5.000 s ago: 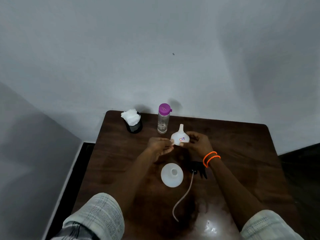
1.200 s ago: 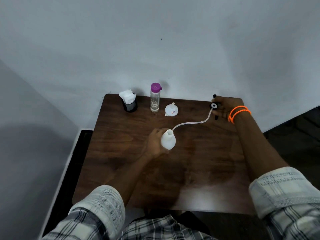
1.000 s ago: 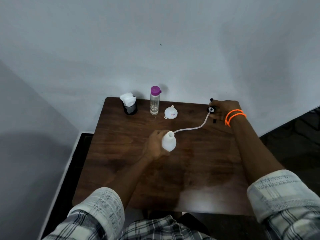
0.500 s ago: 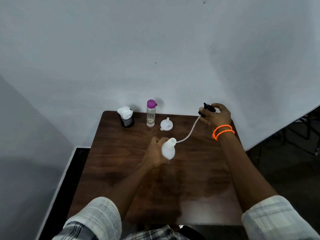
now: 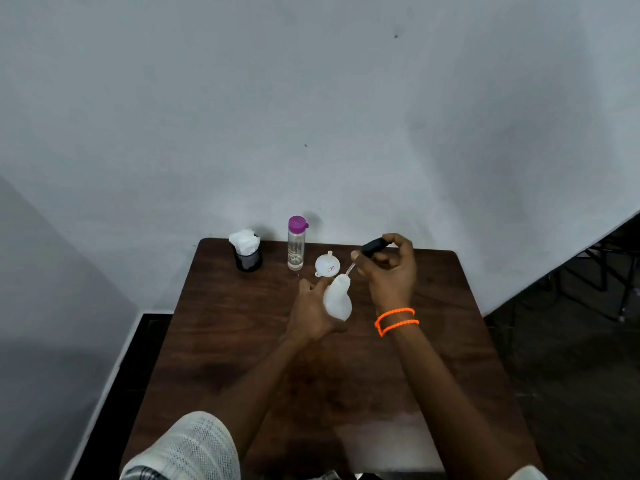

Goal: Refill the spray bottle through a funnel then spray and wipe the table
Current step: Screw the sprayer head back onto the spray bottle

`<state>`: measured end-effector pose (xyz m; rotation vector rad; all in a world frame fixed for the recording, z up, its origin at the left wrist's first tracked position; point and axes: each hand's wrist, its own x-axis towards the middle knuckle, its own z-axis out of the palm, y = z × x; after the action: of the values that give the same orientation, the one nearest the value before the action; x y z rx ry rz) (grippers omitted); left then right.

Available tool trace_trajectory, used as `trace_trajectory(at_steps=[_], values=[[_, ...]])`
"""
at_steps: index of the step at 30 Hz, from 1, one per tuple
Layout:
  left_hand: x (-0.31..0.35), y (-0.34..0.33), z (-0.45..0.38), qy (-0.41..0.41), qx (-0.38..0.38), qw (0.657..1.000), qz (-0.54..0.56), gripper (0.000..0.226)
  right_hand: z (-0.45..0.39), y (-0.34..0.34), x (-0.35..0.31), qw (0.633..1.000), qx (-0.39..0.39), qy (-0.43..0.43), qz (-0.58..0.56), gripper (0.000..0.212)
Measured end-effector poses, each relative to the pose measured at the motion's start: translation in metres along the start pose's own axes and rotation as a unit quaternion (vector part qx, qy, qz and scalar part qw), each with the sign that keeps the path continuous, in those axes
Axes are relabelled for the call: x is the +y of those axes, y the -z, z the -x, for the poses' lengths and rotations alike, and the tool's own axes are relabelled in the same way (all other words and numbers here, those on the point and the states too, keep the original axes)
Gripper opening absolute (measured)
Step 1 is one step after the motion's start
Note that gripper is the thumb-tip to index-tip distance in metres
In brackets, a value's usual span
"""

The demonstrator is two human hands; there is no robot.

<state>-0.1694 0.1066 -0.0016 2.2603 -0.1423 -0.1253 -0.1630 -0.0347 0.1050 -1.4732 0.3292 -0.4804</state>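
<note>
My left hand [image 5: 311, 313] grips the white spray bottle body [image 5: 337, 299], tilted above the brown table [image 5: 225, 341]. Just above the bottle's neck, my right hand [image 5: 389, 271] holds the black spray head [image 5: 374, 245]. The head's thin tube [image 5: 349, 270] runs down into the bottle's mouth, and most of the tube is hidden inside. A small white funnel [image 5: 327, 264] lies on the table behind the bottle. To its left stands a clear water bottle with a purple cap [image 5: 296, 244].
A black cup stuffed with white tissues [image 5: 246, 252] stands at the table's back left corner. A grey wall rises directly behind the table. Dark floor lies to the left and right of the table, with dark chair legs [image 5: 623, 285] at far right.
My right hand brought the spray head in from the table's far right to just above the bottle, and the tube slid down into the neck. The funnel now lies on the table.
</note>
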Motion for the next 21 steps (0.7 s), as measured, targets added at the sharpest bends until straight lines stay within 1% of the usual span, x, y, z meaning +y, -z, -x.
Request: trace_trajectory(at_steps=[5, 8, 10, 12, 18, 21], values=[[0.002, 0.001, -0.002, 0.006, 0.010, 1.000, 0.011, 0.115, 0.011, 0.002, 0.012, 0.994, -0.092, 0.059, 0.026, 0.071], [0.003, 0.001, -0.003, 0.009, 0.013, 1.000, 0.018, 0.111, 0.013, 0.003, 0.017, 0.988, -0.143, 0.051, 0.039, 0.080], [0.004, 0.001, -0.003, 0.013, 0.019, 1.000, 0.018, 0.109, 0.015, 0.003, 0.022, 0.984, -0.163, 0.043, 0.055, 0.082], [0.006, 0.001, -0.005, 0.018, 0.020, 0.999, 0.020, 0.111, 0.017, 0.004, 0.025, 0.983, -0.167, 0.042, 0.071, 0.080], [0.007, 0.002, -0.008, 0.018, 0.018, 1.000, 0.018, 0.113, 0.014, 0.005, 0.033, 0.982, -0.159, 0.045, 0.086, 0.065], [0.006, 0.000, -0.008, 0.018, 0.020, 0.999, 0.017, 0.112, 0.012, 0.006, 0.035, 0.981, -0.165, 0.040, 0.091, 0.062]])
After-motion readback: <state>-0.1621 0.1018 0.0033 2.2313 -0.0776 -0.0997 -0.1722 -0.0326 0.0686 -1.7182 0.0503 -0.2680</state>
